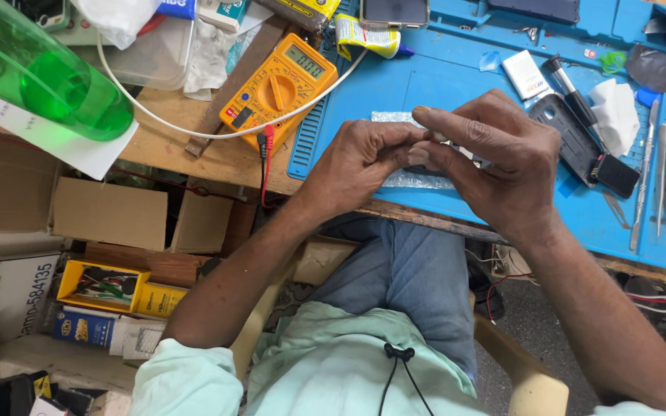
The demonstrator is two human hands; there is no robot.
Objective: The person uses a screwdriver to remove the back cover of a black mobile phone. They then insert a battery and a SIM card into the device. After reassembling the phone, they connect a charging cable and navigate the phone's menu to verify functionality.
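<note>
Both hands met over the near edge of the blue work mat [456,77], just past the person's lap. The left hand [356,166] and the right hand [495,166] had their fingertips pinched together on a small part [437,139] so tiny and so covered that its kind could not be told; only a pale sliver showed between thumb and forefinger. Each hand was clamped on that piece, the right index finger stretched over it toward 9 o'clock. Judging by the grip, the step in hand looked like fine fingertip work on the part, prying or fitting it, and the next move would likely call for steady pressure and a firm pinch so the piece does not slip. Its long axis and heading could not be read, since the fingers hid it. Beneath the hands lay a silvery flat strip [418,179], its length running 9 to 3 o'clock. A yellow multimeter [279,85] sat at 10 o'clock, a dark phone body [572,139] at 2 o'clock, and a green bottle [40,73] far toward 10 o'clock.
</note>
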